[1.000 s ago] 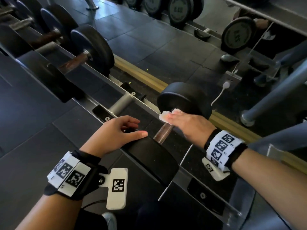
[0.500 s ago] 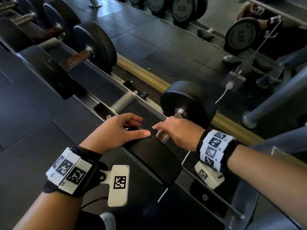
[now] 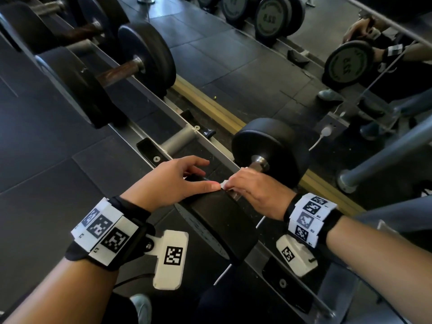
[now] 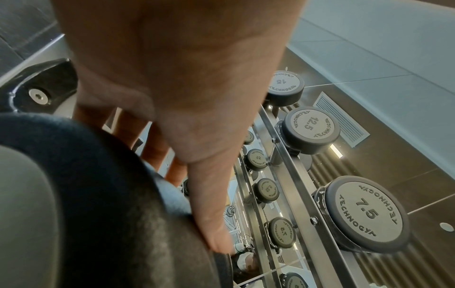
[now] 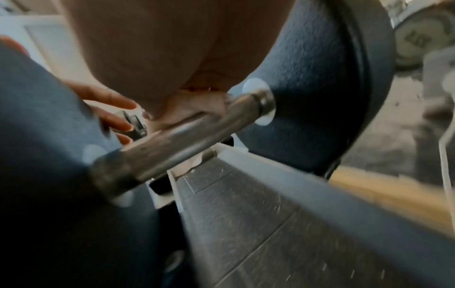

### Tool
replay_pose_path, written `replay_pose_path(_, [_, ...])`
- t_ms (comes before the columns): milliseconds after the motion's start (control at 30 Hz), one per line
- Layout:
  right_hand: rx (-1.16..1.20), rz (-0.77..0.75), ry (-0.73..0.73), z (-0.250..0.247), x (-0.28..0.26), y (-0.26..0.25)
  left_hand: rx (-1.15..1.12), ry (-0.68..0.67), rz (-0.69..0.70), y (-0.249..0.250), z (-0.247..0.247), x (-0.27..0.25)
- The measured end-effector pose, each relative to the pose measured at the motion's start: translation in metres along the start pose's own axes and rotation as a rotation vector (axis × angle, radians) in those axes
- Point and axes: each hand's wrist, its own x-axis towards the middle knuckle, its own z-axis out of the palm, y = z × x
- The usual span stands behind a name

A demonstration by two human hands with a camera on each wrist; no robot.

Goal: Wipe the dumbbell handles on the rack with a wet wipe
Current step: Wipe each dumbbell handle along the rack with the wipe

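Observation:
A black dumbbell lies on the rack, its near head (image 3: 222,220) close to me and its far head (image 3: 271,148) by the mirror. My right hand (image 3: 243,183) curls over the steel handle (image 3: 258,163) at its near end and holds a white wet wipe (image 3: 224,183) against it. In the right wrist view the wet wipe (image 5: 197,105) is bunched between my palm and the handle (image 5: 184,136). My left hand (image 3: 198,171) rests on the near head with relaxed fingers and a straight thumb. The left wrist view shows that thumb lying along the head's rim (image 4: 98,194).
The steel rack rail (image 3: 177,108) runs up to the left. An empty cradle (image 3: 149,150) sits just left of my hands, and a larger dumbbell (image 3: 131,66) lies beyond it. A mirror on the right reflects more dumbbells (image 3: 346,64). Dark rubber floor lies below.
My right hand has slid with the wipe along the handle, from the far head down to the near head. My left hand has stayed on the near head.

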Motion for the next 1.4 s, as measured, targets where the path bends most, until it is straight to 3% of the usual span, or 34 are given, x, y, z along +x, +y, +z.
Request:
replay_pose_path(133, [-0.285,0.111,-0.090,-0.018,0.006,0.011,-0.005,-0.021,-0.001,0.000,-0.001,-0.001])
replay_pose_path(200, [-0.339,0.147,-0.065,-0.017,0.009,0.009,-0.006,-0.023,-0.001,-0.001,-0.002,-0.001])
replay_pose_path(267, [-0.234,0.119,-0.023,-0.008,0.010,-0.002,0.000,-0.023,0.001,-0.001,-0.001,-0.001])
replay_pose_path(400, [0.042,0.064,-0.115,-0.002,0.010,-0.019,0.025,-0.025,0.005,-0.001,-0.002,-0.001])
replay_pose_path(533, [-0.125,0.140,-0.140,-0.023,0.014,0.007,0.015,-0.047,0.001,-0.003,-0.004,-0.001])
replay_pose_path(600, [-0.169,0.177,-0.081,-0.022,0.012,0.015,0.018,-0.052,0.002,-0.003,-0.004,-0.001])
replay_pose_path(700, [-0.052,0.058,0.048,-0.004,-0.001,0.004,0.032,-0.056,0.002,-0.003,-0.004,0.000])
replay_pose_path(833, [0.120,-0.066,-0.015,0.010,-0.021,-0.010,0.038,-0.056,0.002,0.000,-0.005,0.001])
replay_pose_path(900, [0.076,-0.011,-0.009,0.007,-0.026,0.000,0.027,-0.056,-0.004,0.000,-0.005,0.001])
replay_pose_path(1033, [0.068,0.288,0.156,0.003,-0.030,0.019,0.000,-0.055,-0.016,0.000,-0.005,0.001])
replay_pose_path(1100, [0.078,0.256,0.169,0.011,-0.030,0.008,-0.005,-0.054,-0.018,0.000,-0.004,0.001])
replay_pose_path(1233, [0.124,0.058,0.050,0.034,-0.037,-0.017,0.013,-0.055,-0.013,0.001,-0.004,0.000])
replay_pose_path(1333, [0.070,0.085,0.069,0.023,-0.038,0.003,0.021,-0.046,-0.010,0.000,-0.004,0.000])
replay_pose_path(1400, [0.110,0.207,0.154,0.009,-0.038,0.022,0.012,-0.044,-0.014,0.000,-0.004,0.000])
